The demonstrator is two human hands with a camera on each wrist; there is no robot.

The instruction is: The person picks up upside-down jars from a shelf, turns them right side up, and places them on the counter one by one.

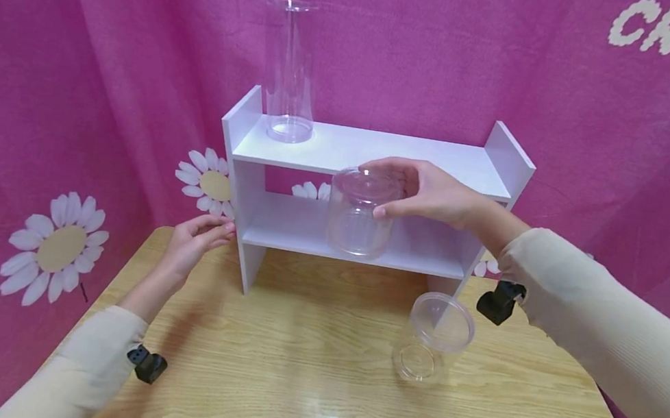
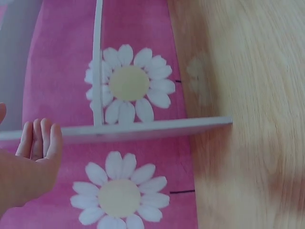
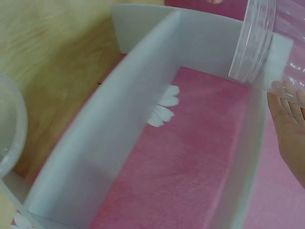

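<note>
A short clear plastic jar [image 1: 360, 229] is held in the air in front of the white shelf [image 1: 356, 242]. My right hand [image 1: 426, 192] grips it from the right side, thumb in front and fingers behind. The right wrist view catches the jar [image 3: 259, 43] at its upper right corner, with the fingers against it. Beside the shelf's left side panel is my left hand [image 1: 197, 241], fingers loosely bent and holding nothing. In the left wrist view that hand [image 2: 33, 162] overlaps the panel's edge.
A tall clear cylinder [image 1: 291, 73] stands on the top board at the left. Another clear container [image 1: 425, 343] stands on the wooden table [image 1: 307, 344], in front of the shelf's right leg. Pink fabric [image 1: 402, 58] with daisies hangs behind and at the sides.
</note>
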